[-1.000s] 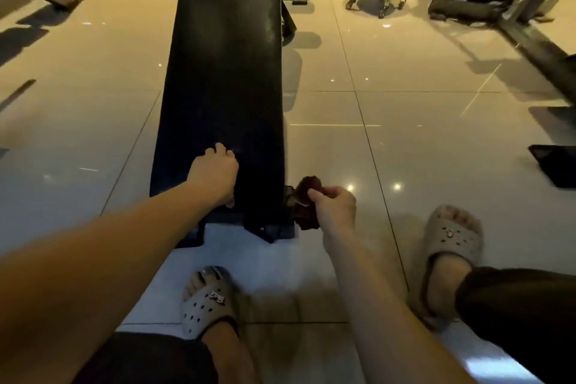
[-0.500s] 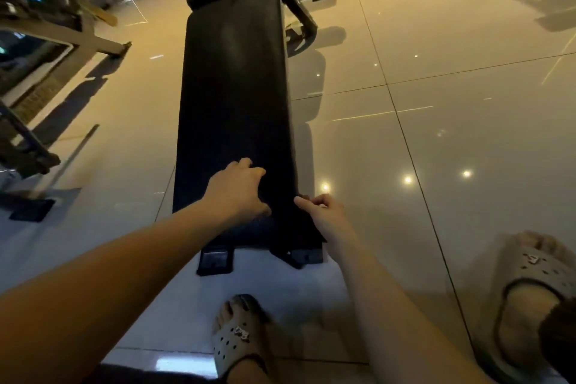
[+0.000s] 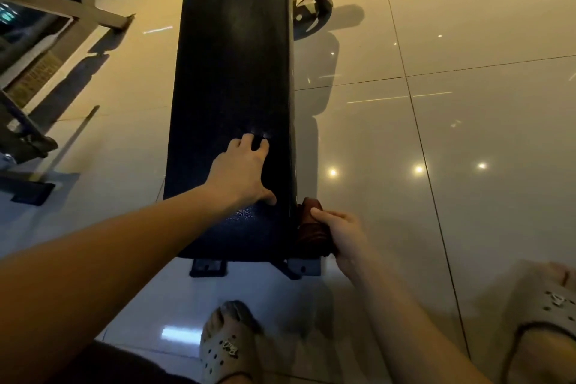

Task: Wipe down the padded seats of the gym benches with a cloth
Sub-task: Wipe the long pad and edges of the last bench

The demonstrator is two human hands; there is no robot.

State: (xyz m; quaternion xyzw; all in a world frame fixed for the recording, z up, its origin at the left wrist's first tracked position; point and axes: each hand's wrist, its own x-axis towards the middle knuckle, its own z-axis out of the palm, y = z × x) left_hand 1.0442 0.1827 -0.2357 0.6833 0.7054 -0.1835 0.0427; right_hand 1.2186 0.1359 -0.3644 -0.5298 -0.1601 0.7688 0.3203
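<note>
At the near right corner of the bench seat (image 3: pixel 230 72), the right hand (image 3: pixel 343 237) gripped a bunched brown cloth (image 3: pixel 311 229) against the side edge. The left hand (image 3: pixel 240 174) rested flat on top, fingers spread. The bench seat ran lengthwise away from both hands; its far end was cut off, and the cloth was half hidden.

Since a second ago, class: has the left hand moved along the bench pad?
Yes. The left hand has slid forward along the bench pad, farther from the pad's near end.
</note>
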